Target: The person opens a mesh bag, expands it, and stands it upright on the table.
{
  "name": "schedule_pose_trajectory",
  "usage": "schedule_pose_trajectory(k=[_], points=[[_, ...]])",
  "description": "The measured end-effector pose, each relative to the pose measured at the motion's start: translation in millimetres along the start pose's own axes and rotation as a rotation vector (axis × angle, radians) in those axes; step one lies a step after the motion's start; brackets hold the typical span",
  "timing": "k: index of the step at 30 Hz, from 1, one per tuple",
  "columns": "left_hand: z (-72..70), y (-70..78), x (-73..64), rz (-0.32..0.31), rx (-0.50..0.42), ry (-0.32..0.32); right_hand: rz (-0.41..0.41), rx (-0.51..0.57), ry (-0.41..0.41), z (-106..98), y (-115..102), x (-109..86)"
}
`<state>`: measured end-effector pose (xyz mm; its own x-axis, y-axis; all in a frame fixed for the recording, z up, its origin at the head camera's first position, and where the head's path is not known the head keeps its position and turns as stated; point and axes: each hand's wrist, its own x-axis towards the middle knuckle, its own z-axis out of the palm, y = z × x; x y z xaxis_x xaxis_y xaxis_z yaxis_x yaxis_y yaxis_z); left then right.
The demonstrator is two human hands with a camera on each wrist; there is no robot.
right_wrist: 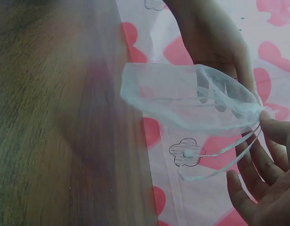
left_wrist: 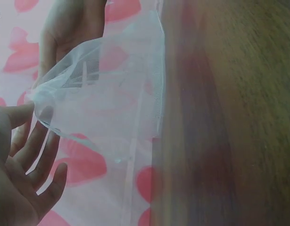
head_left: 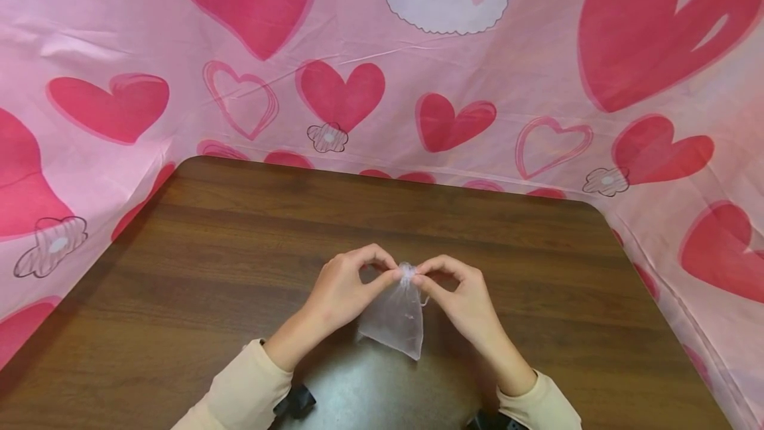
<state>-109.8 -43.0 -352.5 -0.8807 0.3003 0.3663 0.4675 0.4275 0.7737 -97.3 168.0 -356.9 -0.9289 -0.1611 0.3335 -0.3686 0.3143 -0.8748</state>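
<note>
A sheer white organza drawstring bag [head_left: 394, 320] hangs between both hands, its gathered neck at the top and its flat bottom edge lowest. My left hand [head_left: 346, 284] pinches one side of the neck between thumb and fingertips. On the other side, my right hand [head_left: 462, 294] pinches the neck the same way. In the right wrist view the bag [right_wrist: 168, 94] is see-through, and a thin ribbon drawstring [right_wrist: 215, 175] loops down below the neck. The left wrist view shows the bag [left_wrist: 121, 84] spread wide, with the left hand's lower fingers fanned out.
A dark brown wooden table [head_left: 239, 231] lies under the hands. Pink cloth with red hearts [head_left: 340, 91] hangs behind it and along both sides. Black wrist devices [head_left: 295, 402] sit by the cream sleeves [head_left: 245, 387].
</note>
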Motion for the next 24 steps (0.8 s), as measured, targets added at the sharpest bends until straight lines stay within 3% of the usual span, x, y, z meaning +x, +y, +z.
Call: schedule_pose_trajectory(k=[12,24], points=[[-2.2,1.2,1.9,0.026,-0.017,0.019,0.021,-0.016,0.003,0.3,-3.3,1.5],[-4.0,-0.9,2.3,0.026,0.030,0.032,-0.023,-0.034,-0.006,-0.6,-2.4,2.0]])
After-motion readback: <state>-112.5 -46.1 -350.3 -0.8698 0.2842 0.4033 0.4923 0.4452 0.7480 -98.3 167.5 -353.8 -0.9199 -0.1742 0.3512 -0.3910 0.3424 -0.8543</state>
